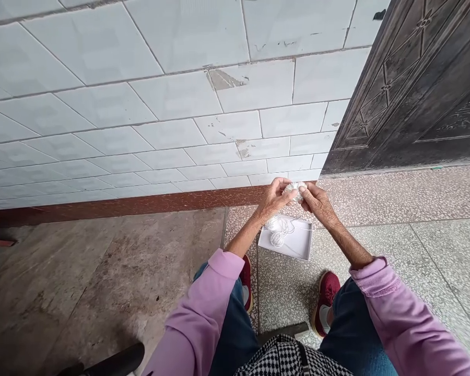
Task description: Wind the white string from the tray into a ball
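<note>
A small bundle of white yarn (295, 189) is held up between my two hands, above the far edge of a shallow box. My left hand (277, 196) grips its left side, thumb across the front. From the right, my right hand (315, 200) pinches the bundle between thumb and fingers. Whether a hook or needle is in the fingers is too small to tell. Below, the white box (300, 249) lies on the floor with a ball of white yarn (277, 239) in its left part. More loose white yarn (276, 223) lies behind that ball.
A white tiled wall (172, 136) with a reddish-brown base strip (141, 202) stands ahead. At the right is a dark panelled door (419, 94). Red shoes (329, 288) flank the box. A black-and-white checked cloth (284, 357) covers my lap. A dark rounded object (119, 359) lies lower left.
</note>
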`<act>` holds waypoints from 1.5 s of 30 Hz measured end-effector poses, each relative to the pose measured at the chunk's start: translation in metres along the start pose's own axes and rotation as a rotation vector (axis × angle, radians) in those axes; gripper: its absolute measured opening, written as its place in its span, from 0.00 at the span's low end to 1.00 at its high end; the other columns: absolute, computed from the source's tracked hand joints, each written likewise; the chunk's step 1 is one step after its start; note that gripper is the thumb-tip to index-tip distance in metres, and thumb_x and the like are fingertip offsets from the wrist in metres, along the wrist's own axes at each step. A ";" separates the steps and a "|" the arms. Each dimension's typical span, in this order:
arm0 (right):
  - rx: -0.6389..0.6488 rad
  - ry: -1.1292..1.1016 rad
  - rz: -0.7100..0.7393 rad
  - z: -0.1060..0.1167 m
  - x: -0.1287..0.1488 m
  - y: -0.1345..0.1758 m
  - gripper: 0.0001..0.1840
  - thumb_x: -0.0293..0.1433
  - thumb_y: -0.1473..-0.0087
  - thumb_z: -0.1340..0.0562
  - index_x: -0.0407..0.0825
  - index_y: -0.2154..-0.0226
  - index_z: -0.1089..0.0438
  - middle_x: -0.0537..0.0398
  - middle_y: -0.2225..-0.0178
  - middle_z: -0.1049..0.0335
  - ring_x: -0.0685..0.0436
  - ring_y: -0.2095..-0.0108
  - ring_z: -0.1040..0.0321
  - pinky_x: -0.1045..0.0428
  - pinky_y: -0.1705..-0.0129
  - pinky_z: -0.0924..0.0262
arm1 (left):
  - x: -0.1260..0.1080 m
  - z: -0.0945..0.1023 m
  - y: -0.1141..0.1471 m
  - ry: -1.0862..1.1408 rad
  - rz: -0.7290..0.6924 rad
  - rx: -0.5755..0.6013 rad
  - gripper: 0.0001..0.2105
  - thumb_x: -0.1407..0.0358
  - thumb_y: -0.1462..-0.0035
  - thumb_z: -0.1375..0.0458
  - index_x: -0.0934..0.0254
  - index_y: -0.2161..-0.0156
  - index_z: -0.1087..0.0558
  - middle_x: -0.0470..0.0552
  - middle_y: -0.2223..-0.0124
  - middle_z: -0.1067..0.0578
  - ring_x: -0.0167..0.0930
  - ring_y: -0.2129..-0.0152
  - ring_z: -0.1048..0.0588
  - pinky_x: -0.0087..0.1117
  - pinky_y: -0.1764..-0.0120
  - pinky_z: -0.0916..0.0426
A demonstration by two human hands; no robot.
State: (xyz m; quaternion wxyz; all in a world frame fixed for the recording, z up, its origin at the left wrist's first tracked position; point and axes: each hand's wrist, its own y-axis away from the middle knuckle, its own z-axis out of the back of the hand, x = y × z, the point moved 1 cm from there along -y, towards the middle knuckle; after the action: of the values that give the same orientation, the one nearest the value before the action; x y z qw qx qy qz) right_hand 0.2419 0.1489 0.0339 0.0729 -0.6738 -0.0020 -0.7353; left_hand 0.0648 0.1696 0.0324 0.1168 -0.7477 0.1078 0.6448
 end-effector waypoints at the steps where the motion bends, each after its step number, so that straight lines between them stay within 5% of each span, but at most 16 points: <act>1: -0.008 -0.009 -0.008 0.000 0.001 0.001 0.36 0.68 0.43 0.33 0.51 0.65 0.30 0.61 0.79 0.36 0.52 0.81 0.43 0.54 0.80 0.50 | -0.002 -0.002 0.001 -0.026 0.016 -0.001 0.32 0.40 0.51 0.24 0.62 0.53 0.29 0.47 0.63 0.22 0.27 0.73 0.23 0.28 0.71 0.28; 5: -0.060 -0.128 -0.053 -0.005 0.007 0.008 0.30 0.62 0.42 0.31 0.52 0.64 0.29 0.63 0.77 0.41 0.52 0.79 0.46 0.55 0.79 0.49 | -0.008 -0.014 0.010 0.074 0.047 -0.020 0.29 0.39 0.49 0.27 0.61 0.61 0.31 0.42 0.70 0.26 0.23 0.82 0.29 0.26 0.79 0.36; 13: -0.067 -0.210 -0.072 -0.006 0.003 0.005 0.30 0.60 0.45 0.27 0.52 0.66 0.31 0.66 0.78 0.47 0.55 0.81 0.55 0.56 0.81 0.57 | -0.002 -0.024 0.012 0.332 0.227 -0.078 0.34 0.40 0.60 0.21 0.61 0.58 0.29 0.45 0.66 0.24 0.23 0.78 0.28 0.27 0.76 0.35; 21: 0.055 -0.081 -0.045 0.000 -0.006 0.005 0.30 0.61 0.40 0.32 0.51 0.59 0.28 0.61 0.76 0.34 0.52 0.80 0.45 0.54 0.79 0.53 | -0.002 -0.002 0.002 0.268 0.095 -0.138 0.31 0.45 0.59 0.21 0.61 0.58 0.27 0.49 0.59 0.21 0.26 0.71 0.25 0.28 0.70 0.29; 27: 0.307 0.260 0.119 -0.009 0.000 0.018 0.28 0.55 0.31 0.38 0.50 0.71 0.28 0.59 0.78 0.36 0.49 0.76 0.41 0.52 0.72 0.46 | 0.005 0.020 -0.009 -0.006 -0.016 -0.267 0.27 0.47 0.55 0.23 0.60 0.59 0.30 0.47 0.62 0.23 0.26 0.72 0.27 0.28 0.72 0.32; 30: 0.298 0.226 0.143 -0.004 0.011 0.019 0.29 0.56 0.31 0.38 0.50 0.70 0.27 0.59 0.77 0.37 0.49 0.76 0.43 0.51 0.71 0.47 | 0.008 0.023 -0.008 -0.166 -0.004 -0.172 0.25 0.49 0.54 0.23 0.61 0.61 0.29 0.45 0.65 0.25 0.27 0.71 0.28 0.29 0.70 0.32; 36: -0.008 0.122 0.161 0.024 0.011 0.001 0.36 0.64 0.40 0.32 0.51 0.78 0.35 0.61 0.80 0.43 0.50 0.77 0.49 0.51 0.73 0.51 | 0.005 0.015 0.003 -0.060 0.114 0.238 0.24 0.47 0.47 0.26 0.62 0.53 0.22 0.52 0.58 0.21 0.30 0.67 0.24 0.32 0.64 0.29; 41: 0.056 0.047 0.064 0.020 -0.003 -0.002 0.34 0.63 0.37 0.35 0.52 0.75 0.34 0.61 0.80 0.42 0.51 0.79 0.50 0.53 0.76 0.53 | 0.005 0.010 -0.002 0.186 0.178 0.191 0.29 0.48 0.55 0.20 0.63 0.56 0.24 0.53 0.58 0.20 0.31 0.64 0.22 0.34 0.60 0.27; 45: 0.111 0.117 0.078 0.010 -0.011 0.000 0.32 0.61 0.35 0.36 0.52 0.75 0.33 0.60 0.80 0.38 0.50 0.79 0.45 0.52 0.75 0.49 | 0.008 0.014 -0.011 0.264 0.127 0.028 0.32 0.50 0.60 0.19 0.61 0.56 0.28 0.50 0.58 0.21 0.31 0.63 0.21 0.36 0.57 0.25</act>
State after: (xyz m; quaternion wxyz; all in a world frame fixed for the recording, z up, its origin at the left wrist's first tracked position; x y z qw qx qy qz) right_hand 0.2532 0.1508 0.0236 0.1387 -0.6242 -0.0125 -0.7687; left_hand 0.0564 0.1845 0.0233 0.0711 -0.8158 0.1784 0.5455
